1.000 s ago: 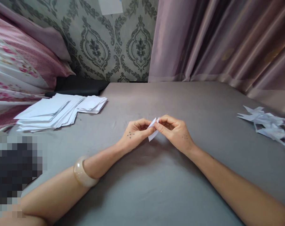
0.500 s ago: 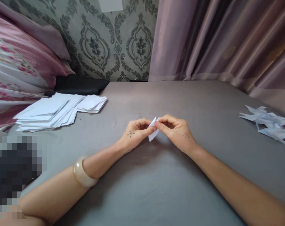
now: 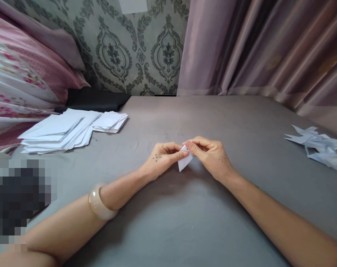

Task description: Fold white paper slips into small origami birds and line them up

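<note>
A small piece of folded white paper is held between my two hands above the grey cloth. My left hand pinches it from the left, thumb laid across its front. From the right, my right hand is closed on its upper part, thumb and index finger meeting near the top corner. The paper's lower point hangs down below the fingers. Its top is mostly hidden behind my thumbs. A pale bangle circles my left forearm.
Stacks of white paper sheets lie at the left, beside a black item. Several folded white paper shapes are heaped at the far right. The grey cloth surface meets a patterned wall and mauve curtains.
The paper has turned and now shows a broader face toward me, with its point slightly lower. My right thumb and fingers have shifted over its top. The view has moved slightly.
</note>
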`<control>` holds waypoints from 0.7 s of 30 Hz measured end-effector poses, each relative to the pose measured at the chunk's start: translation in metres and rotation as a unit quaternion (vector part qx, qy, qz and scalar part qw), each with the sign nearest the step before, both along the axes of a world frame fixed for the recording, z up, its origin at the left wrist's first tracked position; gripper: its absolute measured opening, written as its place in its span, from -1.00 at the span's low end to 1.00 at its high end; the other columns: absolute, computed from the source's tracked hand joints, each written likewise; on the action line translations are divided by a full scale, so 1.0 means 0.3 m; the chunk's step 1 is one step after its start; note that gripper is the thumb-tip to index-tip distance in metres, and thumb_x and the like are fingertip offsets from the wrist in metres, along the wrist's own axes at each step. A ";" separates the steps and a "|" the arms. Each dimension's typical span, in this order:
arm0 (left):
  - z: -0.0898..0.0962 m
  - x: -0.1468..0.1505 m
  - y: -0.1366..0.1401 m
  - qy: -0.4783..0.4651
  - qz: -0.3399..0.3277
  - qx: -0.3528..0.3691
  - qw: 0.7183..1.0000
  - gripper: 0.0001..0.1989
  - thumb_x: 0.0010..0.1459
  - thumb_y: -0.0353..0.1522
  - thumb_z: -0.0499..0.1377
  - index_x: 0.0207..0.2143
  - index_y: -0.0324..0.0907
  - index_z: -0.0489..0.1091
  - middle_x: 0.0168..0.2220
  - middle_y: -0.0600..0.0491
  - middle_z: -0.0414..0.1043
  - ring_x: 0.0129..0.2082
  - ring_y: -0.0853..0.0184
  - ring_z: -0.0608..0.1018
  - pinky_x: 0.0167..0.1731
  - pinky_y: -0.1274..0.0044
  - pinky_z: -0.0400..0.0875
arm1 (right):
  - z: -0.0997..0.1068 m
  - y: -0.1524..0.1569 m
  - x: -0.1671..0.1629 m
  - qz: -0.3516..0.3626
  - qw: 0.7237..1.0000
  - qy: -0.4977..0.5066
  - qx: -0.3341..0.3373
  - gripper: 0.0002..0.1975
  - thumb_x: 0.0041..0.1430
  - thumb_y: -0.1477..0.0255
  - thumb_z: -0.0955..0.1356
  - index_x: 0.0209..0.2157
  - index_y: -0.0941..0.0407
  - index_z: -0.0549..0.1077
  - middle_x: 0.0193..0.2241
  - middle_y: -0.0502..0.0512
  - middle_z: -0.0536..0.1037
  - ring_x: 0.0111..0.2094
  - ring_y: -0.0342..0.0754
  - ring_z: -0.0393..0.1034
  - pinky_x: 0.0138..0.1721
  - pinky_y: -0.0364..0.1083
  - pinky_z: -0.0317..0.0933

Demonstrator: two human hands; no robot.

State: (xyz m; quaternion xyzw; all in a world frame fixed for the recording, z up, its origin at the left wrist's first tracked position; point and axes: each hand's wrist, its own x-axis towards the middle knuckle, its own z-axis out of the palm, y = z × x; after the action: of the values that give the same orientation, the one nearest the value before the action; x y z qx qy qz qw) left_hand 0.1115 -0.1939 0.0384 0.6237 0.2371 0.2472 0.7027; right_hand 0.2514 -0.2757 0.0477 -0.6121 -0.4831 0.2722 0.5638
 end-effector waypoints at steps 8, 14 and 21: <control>-0.028 0.011 0.029 -0.011 0.029 -0.083 0.996 -0.77 -0.09 -0.26 0.38 -0.52 -0.25 0.51 -0.55 0.06 0.44 -0.53 0.44 0.41 -0.48 0.56 0.27 | -0.018 0.013 0.014 0.001 0.996 0.073 -0.055 -0.56 0.09 0.01 0.32 -0.44 0.11 0.56 -0.49 0.06 0.48 -0.47 -0.14 0.28 -0.46 -0.13 0.19; -0.037 0.008 0.048 -0.022 0.039 -0.131 0.990 -0.76 -0.09 -0.26 0.38 -0.45 -0.27 0.52 -0.50 0.00 0.49 -0.50 0.38 0.47 -0.44 0.51 0.34 | -0.028 0.007 0.009 0.028 0.989 0.087 -0.120 -0.65 -0.07 0.10 0.44 -0.49 0.12 0.54 -0.57 0.01 0.44 -0.51 -0.16 0.25 -0.47 -0.14 0.14; -0.033 0.006 0.059 -0.036 0.035 -0.154 0.987 -0.76 -0.02 -0.30 0.34 -0.34 -0.29 0.50 -0.42 0.01 0.48 -0.45 0.45 0.47 -0.44 0.59 0.31 | -0.043 0.016 0.029 0.012 0.980 0.149 -0.132 -0.72 -0.13 0.19 0.47 -0.55 0.13 0.53 -0.59 -0.02 0.41 -0.55 -0.21 0.18 -0.50 -0.14 0.08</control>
State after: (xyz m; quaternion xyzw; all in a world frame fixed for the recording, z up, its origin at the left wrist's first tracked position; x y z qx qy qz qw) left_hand 0.1134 -0.1763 0.0283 0.4899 0.2690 0.2542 0.7893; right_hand 0.2601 -0.2709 0.0347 -0.6281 -0.3604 0.4283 0.5405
